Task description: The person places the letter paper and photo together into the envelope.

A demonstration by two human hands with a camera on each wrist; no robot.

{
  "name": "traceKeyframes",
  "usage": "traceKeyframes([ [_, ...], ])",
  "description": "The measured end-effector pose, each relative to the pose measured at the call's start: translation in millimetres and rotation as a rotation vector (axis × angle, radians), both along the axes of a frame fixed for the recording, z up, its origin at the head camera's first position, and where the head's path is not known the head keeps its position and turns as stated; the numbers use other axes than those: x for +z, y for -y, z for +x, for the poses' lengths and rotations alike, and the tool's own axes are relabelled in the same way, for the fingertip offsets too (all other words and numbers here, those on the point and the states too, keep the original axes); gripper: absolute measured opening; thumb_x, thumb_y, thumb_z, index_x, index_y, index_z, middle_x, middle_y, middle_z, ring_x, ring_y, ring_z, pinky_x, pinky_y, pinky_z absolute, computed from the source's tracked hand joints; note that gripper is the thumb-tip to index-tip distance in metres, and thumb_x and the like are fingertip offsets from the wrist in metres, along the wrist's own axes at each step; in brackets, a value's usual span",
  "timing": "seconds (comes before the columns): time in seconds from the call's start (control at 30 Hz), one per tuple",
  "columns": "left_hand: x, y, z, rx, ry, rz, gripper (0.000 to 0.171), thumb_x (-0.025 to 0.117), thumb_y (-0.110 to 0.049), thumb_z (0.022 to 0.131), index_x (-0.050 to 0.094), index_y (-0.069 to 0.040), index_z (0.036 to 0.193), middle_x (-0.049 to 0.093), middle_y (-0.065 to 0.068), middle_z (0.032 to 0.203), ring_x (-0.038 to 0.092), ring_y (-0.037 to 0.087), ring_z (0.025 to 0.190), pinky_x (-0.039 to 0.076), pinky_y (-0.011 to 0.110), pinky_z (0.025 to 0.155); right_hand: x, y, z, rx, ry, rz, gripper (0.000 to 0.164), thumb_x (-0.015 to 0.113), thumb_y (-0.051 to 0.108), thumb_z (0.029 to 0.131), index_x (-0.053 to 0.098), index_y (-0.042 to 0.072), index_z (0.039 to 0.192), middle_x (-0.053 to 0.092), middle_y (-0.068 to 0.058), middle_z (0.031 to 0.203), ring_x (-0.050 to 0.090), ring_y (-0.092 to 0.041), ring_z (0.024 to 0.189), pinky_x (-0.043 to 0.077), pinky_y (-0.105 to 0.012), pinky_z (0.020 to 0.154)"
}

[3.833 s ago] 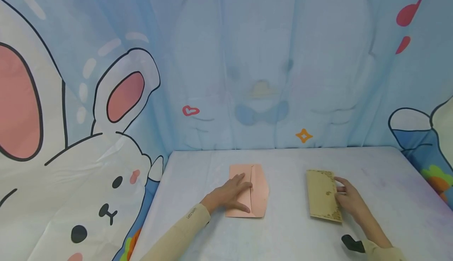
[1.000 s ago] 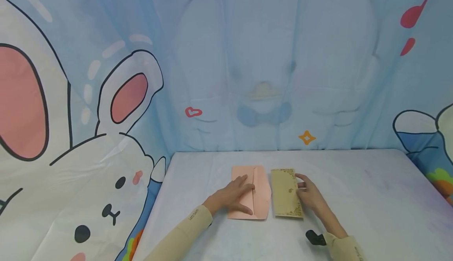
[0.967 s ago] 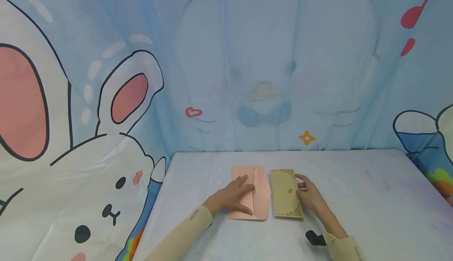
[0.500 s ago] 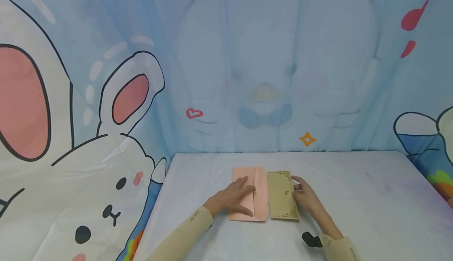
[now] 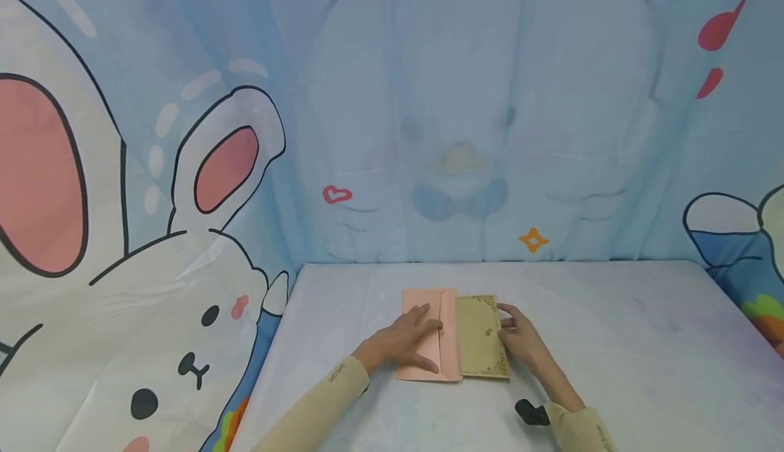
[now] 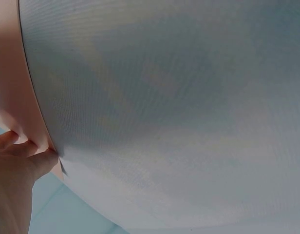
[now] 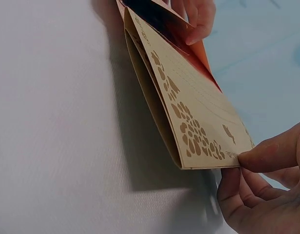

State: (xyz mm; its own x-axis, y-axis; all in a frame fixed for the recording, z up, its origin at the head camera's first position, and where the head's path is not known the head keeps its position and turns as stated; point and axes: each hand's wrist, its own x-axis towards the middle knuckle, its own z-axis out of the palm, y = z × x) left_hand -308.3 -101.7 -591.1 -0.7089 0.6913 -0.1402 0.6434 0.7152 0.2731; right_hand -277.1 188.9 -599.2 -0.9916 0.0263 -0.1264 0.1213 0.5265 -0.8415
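Observation:
A pink envelope (image 5: 450, 346) lies on the white table, its flap side facing right. My left hand (image 5: 401, 337) rests on it with fingers spread; in the left wrist view the fingertips touch the envelope (image 6: 13, 73). Just to the right, my right hand (image 5: 525, 340) pinches the right edge of a folded, gold patterned card (image 5: 480, 343). The card's left edge overlaps the envelope's flap. In the right wrist view, the thumb lies on top of the card (image 7: 203, 107) and fingers are below. Its far end meets the envelope's dark inside; how deep it sits cannot be told.
A white cloth covers the table (image 5: 612, 343). Behind it hangs a light blue curtain (image 5: 459, 98) with cartoon prints, and a printed rabbit (image 5: 202, 343) fills the left side. A black wrist mount (image 5: 531, 412) sits at the right cuff.
My right hand has brought the gold card leftwards from the right side of the table to the envelope, where it now covers the flap's tip. The left hand has stayed on the envelope.

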Motion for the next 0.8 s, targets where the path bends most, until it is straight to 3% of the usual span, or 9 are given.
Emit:
traceKeyframes([
  [0.8,-5.8,-1.9,-2.9,0.018,0.001,-0.019,0.088,0.067,-0.075,0.078,0.033,-0.041,0.151,0.009,0.008,0.170,0.014,0.031,0.157,0.028,0.047,0.123,3.0,23.6,-0.7,0.041,-0.030,-0.003,0.063,0.051,-0.005,0.091,0.033,-0.004,0.151,0.059,-0.031,0.122,0.066,-0.038,0.105,0.056,-0.040,0.080],
])
